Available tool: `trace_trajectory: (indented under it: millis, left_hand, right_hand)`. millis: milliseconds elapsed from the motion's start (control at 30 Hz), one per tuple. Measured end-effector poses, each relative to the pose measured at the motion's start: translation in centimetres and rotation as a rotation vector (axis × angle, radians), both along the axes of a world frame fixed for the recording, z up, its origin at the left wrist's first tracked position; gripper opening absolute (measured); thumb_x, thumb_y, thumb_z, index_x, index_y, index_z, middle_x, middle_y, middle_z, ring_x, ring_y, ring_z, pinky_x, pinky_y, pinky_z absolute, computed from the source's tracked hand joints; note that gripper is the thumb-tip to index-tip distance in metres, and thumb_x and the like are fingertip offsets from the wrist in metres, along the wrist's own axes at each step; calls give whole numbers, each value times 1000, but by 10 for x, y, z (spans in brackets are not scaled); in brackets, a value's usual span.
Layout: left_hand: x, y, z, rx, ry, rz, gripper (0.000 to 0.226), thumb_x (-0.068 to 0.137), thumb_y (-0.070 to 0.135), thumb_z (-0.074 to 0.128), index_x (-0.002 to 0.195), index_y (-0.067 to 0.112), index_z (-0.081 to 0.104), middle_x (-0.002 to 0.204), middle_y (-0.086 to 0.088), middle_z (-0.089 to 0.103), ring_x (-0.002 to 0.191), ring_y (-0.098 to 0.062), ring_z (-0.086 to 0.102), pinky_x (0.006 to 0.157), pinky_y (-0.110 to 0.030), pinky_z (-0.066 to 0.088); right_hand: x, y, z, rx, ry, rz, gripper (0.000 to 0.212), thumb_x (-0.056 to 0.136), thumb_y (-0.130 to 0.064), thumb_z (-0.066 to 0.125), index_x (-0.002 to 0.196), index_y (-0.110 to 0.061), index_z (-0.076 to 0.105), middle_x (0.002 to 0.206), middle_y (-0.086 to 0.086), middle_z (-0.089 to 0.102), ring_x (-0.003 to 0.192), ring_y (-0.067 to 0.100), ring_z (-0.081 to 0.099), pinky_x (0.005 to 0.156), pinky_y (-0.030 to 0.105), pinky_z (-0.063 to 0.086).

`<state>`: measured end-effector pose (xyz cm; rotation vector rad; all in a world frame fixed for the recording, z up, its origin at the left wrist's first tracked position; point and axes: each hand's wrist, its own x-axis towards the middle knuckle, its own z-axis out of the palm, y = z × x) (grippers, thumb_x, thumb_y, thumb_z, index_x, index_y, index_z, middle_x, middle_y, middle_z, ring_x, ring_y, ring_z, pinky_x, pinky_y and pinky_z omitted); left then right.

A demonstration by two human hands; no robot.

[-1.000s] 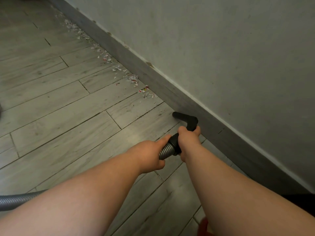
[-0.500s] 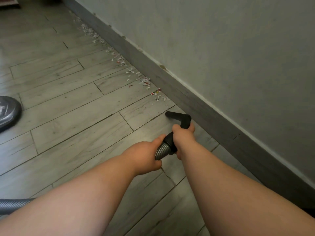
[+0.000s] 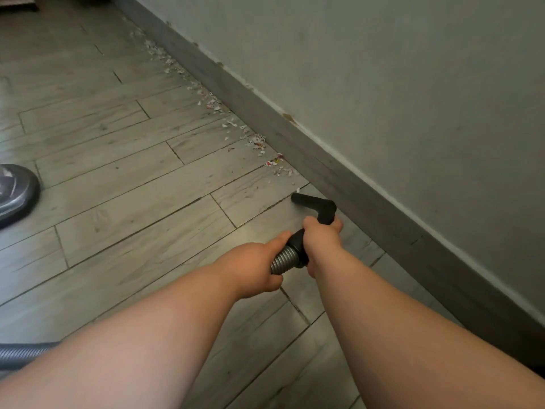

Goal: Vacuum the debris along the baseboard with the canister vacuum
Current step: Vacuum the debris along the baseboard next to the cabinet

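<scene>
Both of my hands are closed round the vacuum line. My left hand (image 3: 253, 267) grips the ribbed grey hose (image 3: 283, 260), and my right hand (image 3: 321, 240), just ahead of it, grips the black nozzle (image 3: 314, 202) below its bend. The nozzle's tip lies low at the floor (image 3: 132, 202), near the grey baseboard (image 3: 354, 178) and just short of the nearest paper debris (image 3: 256, 143), which trails away beside the baseboard. Part of the canister vacuum (image 3: 14, 193) shows well off to my left.
</scene>
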<state>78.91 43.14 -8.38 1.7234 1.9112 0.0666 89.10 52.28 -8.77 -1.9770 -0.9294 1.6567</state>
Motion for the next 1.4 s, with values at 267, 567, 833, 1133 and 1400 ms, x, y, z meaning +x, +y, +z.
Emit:
trace_trajectory:
  millis: [267, 567, 833, 1133, 1400]
  left_hand:
    - [3, 20, -14, -4, 13, -6, 85, 87, 31, 58, 149, 40, 1, 90, 2, 54, 76, -18, 53, 64, -27, 41]
    - [-16, 32, -20, 16, 5, 44, 88, 88, 33, 57, 150, 39, -5, 102, -2, 60, 81, -16, 56, 73, -30, 51]
    - [-31, 43, -22, 7, -24, 24, 87, 88, 33, 58, 150, 41, -3, 104, -2, 60, 82, -15, 54, 72, -27, 45]
    - [-27, 63, -25, 2, -32, 6, 87, 89, 33, 58, 150, 42, -4, 104, -2, 58, 82, -15, 52, 73, -27, 45]
    - [-37, 70, -28, 7, -46, 50, 87, 89, 33, 57, 150, 42, -5, 107, -3, 59, 83, -15, 51, 74, -26, 45]
  right_hand:
    - [3, 16, -6, 7, 34, -30, 71, 95, -22, 46, 150, -46, 9, 86, 3, 48, 79, 27, 56, 75, 46, 55]
    - [-19, 35, -6, -4, 47, 16, 72, 96, -22, 48, 151, -46, 7, 89, 5, 50, 78, 26, 56, 78, 47, 54]
    - [-27, 44, -7, 33, 16, -11, 72, 97, -21, 46, 153, -41, 4, 95, 7, 46, 67, 22, 49, 50, 31, 40]
    - [-22, 62, -8, 36, -13, -21, 72, 99, -21, 44, 153, -40, 1, 101, 10, 45, 67, 22, 46, 47, 31, 36]
    - [-38, 75, -11, 28, -12, 7, 74, 98, -22, 45, 153, -42, 0, 94, 8, 46, 70, 24, 51, 52, 34, 43]
